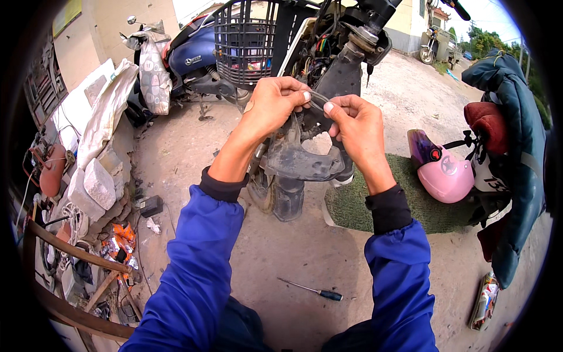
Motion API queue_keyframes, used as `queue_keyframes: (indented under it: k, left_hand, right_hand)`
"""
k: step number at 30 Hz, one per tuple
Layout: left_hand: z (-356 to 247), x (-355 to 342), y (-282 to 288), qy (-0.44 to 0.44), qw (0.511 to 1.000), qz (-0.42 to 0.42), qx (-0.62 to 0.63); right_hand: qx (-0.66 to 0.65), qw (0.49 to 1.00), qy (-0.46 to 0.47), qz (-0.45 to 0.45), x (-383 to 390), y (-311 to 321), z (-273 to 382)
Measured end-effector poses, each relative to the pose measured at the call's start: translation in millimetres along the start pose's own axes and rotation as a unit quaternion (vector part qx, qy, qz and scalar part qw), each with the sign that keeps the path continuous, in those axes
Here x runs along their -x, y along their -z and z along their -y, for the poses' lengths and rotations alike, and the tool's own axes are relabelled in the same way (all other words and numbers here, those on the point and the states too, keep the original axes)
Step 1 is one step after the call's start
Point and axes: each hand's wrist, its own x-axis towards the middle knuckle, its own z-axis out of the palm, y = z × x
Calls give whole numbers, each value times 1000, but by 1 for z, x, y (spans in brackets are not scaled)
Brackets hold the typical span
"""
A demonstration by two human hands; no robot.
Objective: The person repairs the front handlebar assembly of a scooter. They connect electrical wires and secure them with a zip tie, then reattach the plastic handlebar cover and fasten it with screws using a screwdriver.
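Observation:
Between my two hands runs a thin dark cable (317,97), held up in front of an electric scooter's stripped front end. My left hand (271,105) pinches it with thumb and forefinger. On the other side, my right hand (358,120) has its thumb and fingertips closed on the same cable. Behind them stands the scooter's dark steering column (343,70), with a bundle of coloured wires (322,46) exposed beside it. A dusty black plastic cover (300,161) lies below my hands, around the front wheel area. My fingers partly hide the cable's ends.
On the ground near my feet lies a screwdriver (328,294). A pink helmet (448,176) rests to the right, by the scooter's green footboard mat (375,205). A black basket (243,35) and a blue scooter (196,56) stand behind; a wooden frame (79,249) and rubble are at left.

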Motion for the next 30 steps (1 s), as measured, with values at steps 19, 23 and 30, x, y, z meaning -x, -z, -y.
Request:
queue_keyframes:
  k: [19, 23, 30]
  left_hand:
    - [4, 0, 8, 13, 1000, -16, -2]
    - [8, -4, 9, 4, 999, -31, -22]
    - [34, -12, 8, -83, 996, -43, 4]
  right_hand:
    - [-140, 990, 14, 1, -6, -14, -18]
    - [-104, 994, 18, -19, -2, -13, -14]
    - [7, 999, 40, 13, 1, -15, -9]
